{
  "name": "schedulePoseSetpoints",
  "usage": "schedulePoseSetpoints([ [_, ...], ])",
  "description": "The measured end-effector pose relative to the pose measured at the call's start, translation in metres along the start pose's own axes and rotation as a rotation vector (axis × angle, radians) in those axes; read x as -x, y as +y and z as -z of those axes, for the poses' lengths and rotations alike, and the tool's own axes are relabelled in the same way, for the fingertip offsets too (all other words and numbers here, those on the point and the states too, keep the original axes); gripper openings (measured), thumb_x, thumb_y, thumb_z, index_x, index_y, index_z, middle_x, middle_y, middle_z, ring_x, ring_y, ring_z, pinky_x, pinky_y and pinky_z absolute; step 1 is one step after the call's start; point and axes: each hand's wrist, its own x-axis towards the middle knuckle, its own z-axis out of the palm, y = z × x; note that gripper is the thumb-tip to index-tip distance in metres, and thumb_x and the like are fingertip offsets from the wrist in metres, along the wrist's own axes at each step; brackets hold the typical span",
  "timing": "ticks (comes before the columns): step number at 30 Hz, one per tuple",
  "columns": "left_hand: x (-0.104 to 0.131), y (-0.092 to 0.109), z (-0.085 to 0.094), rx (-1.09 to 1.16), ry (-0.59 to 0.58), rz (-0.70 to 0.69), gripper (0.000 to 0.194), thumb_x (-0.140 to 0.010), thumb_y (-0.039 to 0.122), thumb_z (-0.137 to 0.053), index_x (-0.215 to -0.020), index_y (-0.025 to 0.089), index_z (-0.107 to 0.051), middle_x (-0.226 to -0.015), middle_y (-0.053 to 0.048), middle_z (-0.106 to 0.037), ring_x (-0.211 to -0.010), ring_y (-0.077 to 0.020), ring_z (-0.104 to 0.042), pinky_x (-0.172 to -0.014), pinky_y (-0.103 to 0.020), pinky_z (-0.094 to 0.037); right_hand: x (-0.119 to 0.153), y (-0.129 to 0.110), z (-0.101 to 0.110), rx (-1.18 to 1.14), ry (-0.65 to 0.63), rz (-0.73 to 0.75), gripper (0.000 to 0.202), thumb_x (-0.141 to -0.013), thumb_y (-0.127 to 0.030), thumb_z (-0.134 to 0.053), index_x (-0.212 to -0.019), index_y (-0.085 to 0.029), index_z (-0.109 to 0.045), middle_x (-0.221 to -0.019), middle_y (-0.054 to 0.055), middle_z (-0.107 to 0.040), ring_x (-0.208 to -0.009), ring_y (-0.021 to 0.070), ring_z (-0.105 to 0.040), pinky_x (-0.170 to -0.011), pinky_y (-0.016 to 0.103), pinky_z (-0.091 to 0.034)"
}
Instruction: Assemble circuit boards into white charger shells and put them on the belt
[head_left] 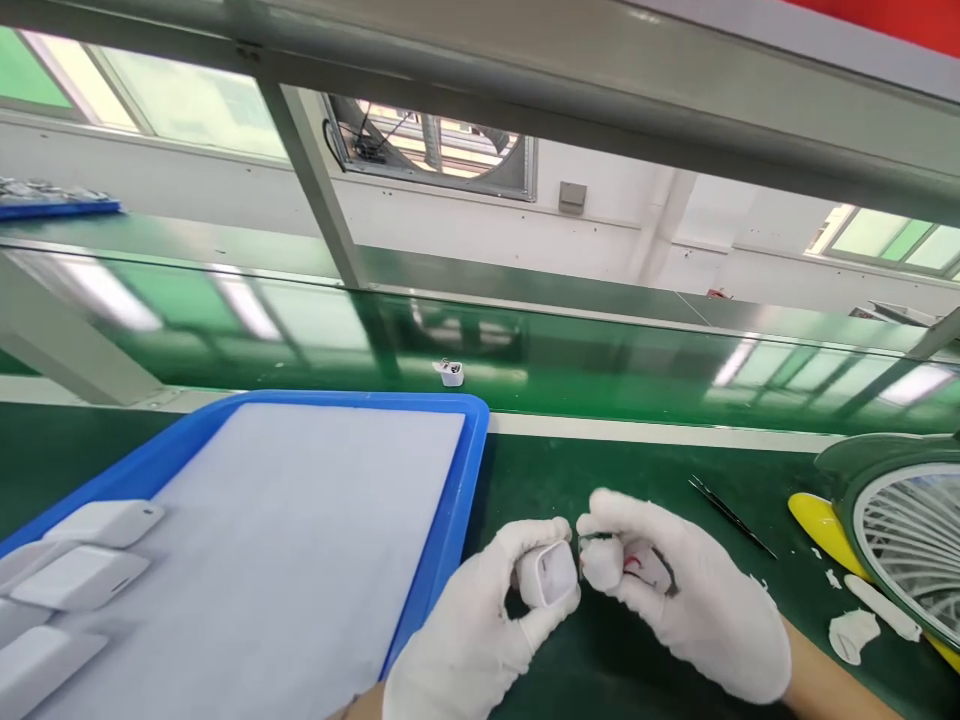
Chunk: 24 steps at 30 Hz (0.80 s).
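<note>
My left hand (487, 610), in a white glove, is closed around a small white plastic housing (556, 574). The housing's hollow open end faces right. Just to its right, my gloved right hand (697, 590) grips a white rounded part (602, 563) between thumb and fingers. A bit of red, perhaps wire, shows behind that part, inside the curl of the fingers. The two pieces are close together but apart, held over the green table (585, 470). Much of each piece is hidden by the gloves.
At left lies a blue tray (476, 440) lined with a white sheet, with several white housings (82, 577) on it. Black tweezers (731, 515) rest right of my hands. Beyond are a green fan (911, 540), white scraps (853, 635) and a small white part (451, 374) on the back ledge.
</note>
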Motion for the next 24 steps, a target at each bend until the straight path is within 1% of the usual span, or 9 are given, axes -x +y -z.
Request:
schedulePoseSetpoints([
  [3,0.002,-0.001,0.0,-0.022,0.062,-0.082,0.034,-0.077,0.036,-0.067,-0.109,0.027,-0.063,-0.108,-0.003,-0.072,-0.096,-0.0229,-0.069,-0.084,-0.032,-0.057,-0.002,-0.013,-0.002,0.14,-0.069,0.119,0.027,-0.092,-0.008,-0.046,-0.106,-0.026,-0.059,-0.091,0.001,-0.064,-0.079,0.0137,-0.06,-0.074,0.025,-0.05],
  [5,0.004,0.0,0.0,-0.047,0.077,-0.182,0.031,-0.078,0.031,-0.067,-0.109,0.03,-0.063,-0.107,0.0,-0.073,-0.093,-0.021,-0.069,-0.083,-0.03,-0.058,-0.004,-0.016,-0.004,0.147,-0.08,0.212,0.036,-0.091,-0.004,-0.042,-0.116,-0.026,-0.055,-0.096,0.004,-0.065,-0.084,0.0147,-0.061,-0.075,0.024,-0.051],
  [7,0.006,0.0,0.0,-0.078,0.08,-0.251,0.032,-0.079,0.024,-0.065,-0.109,0.033,-0.062,-0.105,0.002,-0.073,-0.089,-0.0184,-0.07,-0.078,-0.026,-0.058,-0.003,-0.015,-0.008,0.108,-0.047,0.233,0.05,-0.091,-0.005,-0.043,-0.134,-0.03,-0.042,-0.098,0.002,-0.066,-0.084,0.0149,-0.062,-0.075,0.024,-0.052],
  [9,0.007,0.001,0.0,-0.1,0.094,-0.275,0.035,-0.078,0.02,-0.064,-0.11,0.033,-0.062,-0.101,0.003,-0.073,-0.085,-0.017,-0.07,-0.073,-0.023,-0.058,0.003,-0.012,-0.013,0.079,-0.001,0.194,0.063,-0.091,-0.006,-0.044,-0.144,-0.035,-0.028,-0.101,0.001,-0.066,-0.085,0.015,-0.063,-0.079,0.025,-0.052],
  [13,0.007,0.002,0.0,-0.136,0.089,-0.285,0.033,-0.077,0.017,-0.062,-0.108,0.03,-0.063,-0.09,0.002,-0.073,-0.075,-0.0163,-0.068,-0.066,-0.022,-0.058,0.012,-0.01,-0.017,0.196,0.043,0.126,0.069,-0.091,-0.006,-0.045,-0.149,-0.035,-0.018,-0.107,0.002,-0.066,-0.094,0.0184,-0.063,-0.088,0.031,-0.051],
  [15,0.007,0.004,0.001,-0.157,0.052,-0.294,0.029,-0.076,0.015,-0.06,-0.102,0.028,-0.064,-0.084,0.003,-0.072,-0.071,-0.0154,-0.067,-0.064,-0.022,-0.057,0.01,-0.015,-0.015,0.257,-0.004,0.18,0.066,-0.093,-0.009,-0.043,-0.149,-0.03,-0.015,-0.105,0.003,-0.065,-0.093,0.0182,-0.062,-0.085,0.032,-0.052],
  [17,0.006,0.006,0.002,-0.163,0.034,-0.323,0.025,-0.076,0.012,-0.059,-0.095,0.027,-0.063,-0.082,0.003,-0.071,-0.073,-0.0151,-0.068,-0.066,-0.021,-0.056,0.004,-0.022,-0.01,0.267,-0.062,0.237,0.053,-0.097,-0.013,-0.039,-0.146,-0.025,-0.023,-0.101,0.004,-0.065,-0.085,0.0158,-0.061,-0.08,0.03,-0.053],
  [20,0.006,0.009,0.003,-0.175,0.035,-0.342,0.021,-0.077,0.012,-0.058,-0.092,0.027,-0.062,-0.081,0.005,-0.071,-0.073,-0.014,-0.068,-0.066,-0.019,-0.055,-0.004,-0.028,-0.007,0.25,-0.129,0.206,0.038,-0.1,-0.016,-0.028,-0.137,-0.024,-0.035,-0.099,0.002,-0.064,-0.08,0.013,-0.059,-0.078,0.026,-0.053],
  [24,0.006,0.008,0.003,-0.236,0.032,-0.32,0.014,-0.079,0.017,-0.058,-0.089,0.027,-0.062,-0.077,0.005,-0.07,-0.066,-0.0131,-0.066,-0.061,-0.019,-0.054,-0.001,-0.021,-0.013,0.296,-0.151,0.208,0.042,-0.1,-0.018,-0.027,-0.142,-0.02,-0.027,-0.106,0.006,-0.064,-0.081,0.0151,-0.059,-0.076,0.028,-0.054],
])
